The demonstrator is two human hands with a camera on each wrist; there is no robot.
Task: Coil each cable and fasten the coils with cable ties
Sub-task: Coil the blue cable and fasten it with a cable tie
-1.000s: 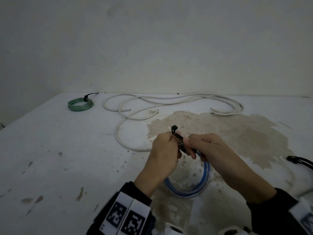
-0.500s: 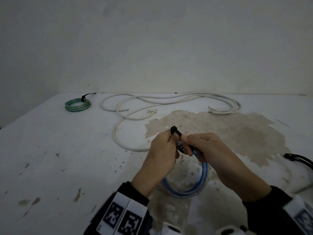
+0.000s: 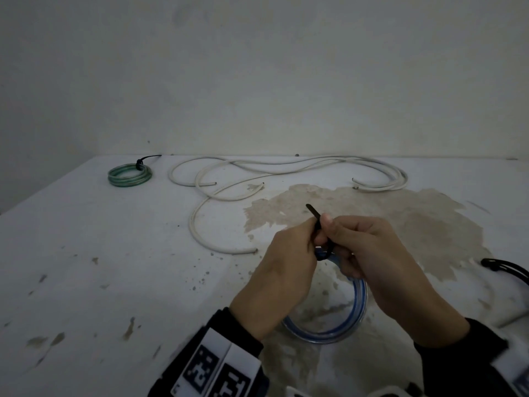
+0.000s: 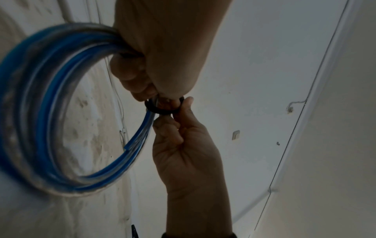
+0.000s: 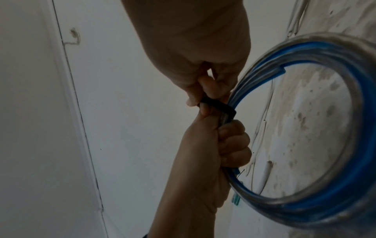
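Stained table (image 3: 114, 267), wrist views alone show black tie (image 4: 162, 111) looped round blue coil (image 4: 40, 112)

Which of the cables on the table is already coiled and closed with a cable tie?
The green cable at the far left: it lies as a neat ring with a black tie on it. The white cables lie loose.

A white table (image 3: 86, 253), scuffed, with a wide brown stain (image 3: 372, 219). Left of the stain and beyond it sprawls a loose white cable (image 3: 197, 224); further left lies a tied green coil (image 3: 129, 175). Right of the stain, perhaps black cable ties (image 3: 506, 267).
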